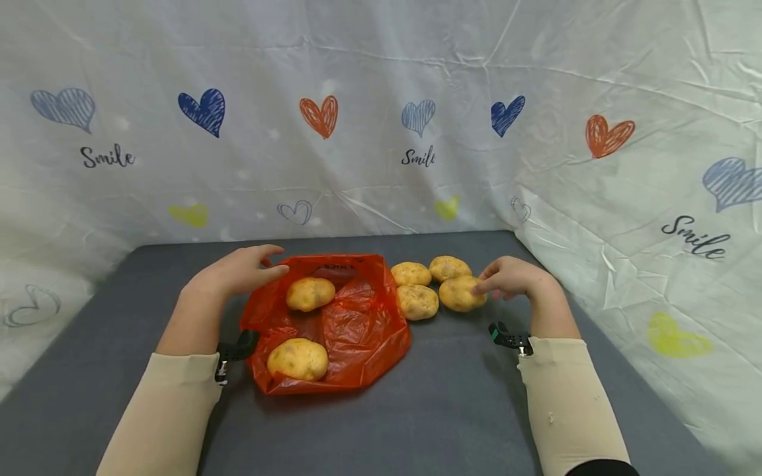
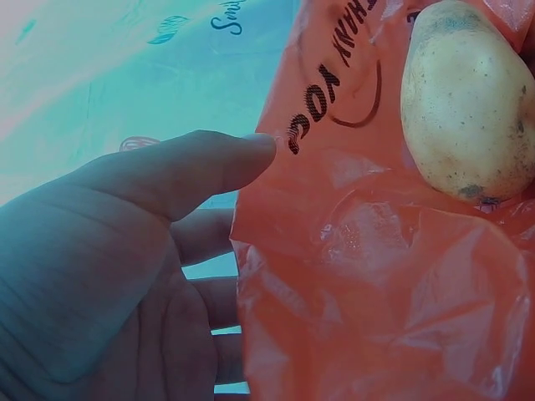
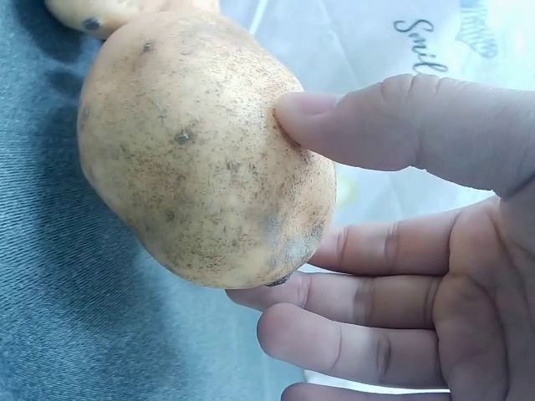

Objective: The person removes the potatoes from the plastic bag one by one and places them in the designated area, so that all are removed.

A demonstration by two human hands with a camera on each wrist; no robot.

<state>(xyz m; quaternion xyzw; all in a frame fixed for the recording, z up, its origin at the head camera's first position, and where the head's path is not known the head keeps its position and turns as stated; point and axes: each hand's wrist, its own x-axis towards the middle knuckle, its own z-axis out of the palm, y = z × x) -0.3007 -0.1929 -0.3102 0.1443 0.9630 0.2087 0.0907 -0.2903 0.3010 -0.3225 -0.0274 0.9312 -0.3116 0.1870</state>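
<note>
An orange-red plastic bag (image 1: 366, 330) lies spread on the table, with one potato (image 1: 310, 293) in its upper part and another potato (image 1: 297, 359) near its front edge. At the bag's upper left edge is my left hand (image 1: 235, 270), thumb and fingers apart; in the left wrist view the thumb (image 2: 242, 159) overlaps the bag's edge and the other fingers pass partly out of sight behind it. To the right, my right hand (image 1: 513, 276) pinches a potato (image 3: 201, 159), thumb on one side and fingertips at the other.
Beside the bag's right edge sit more potatoes: one at the back left (image 1: 411, 273), one at the back right (image 1: 450, 268) and one in front (image 1: 418, 302). The dark grey table (image 1: 381, 430) meets a white heart-printed cloth (image 1: 369, 172) behind and at the right.
</note>
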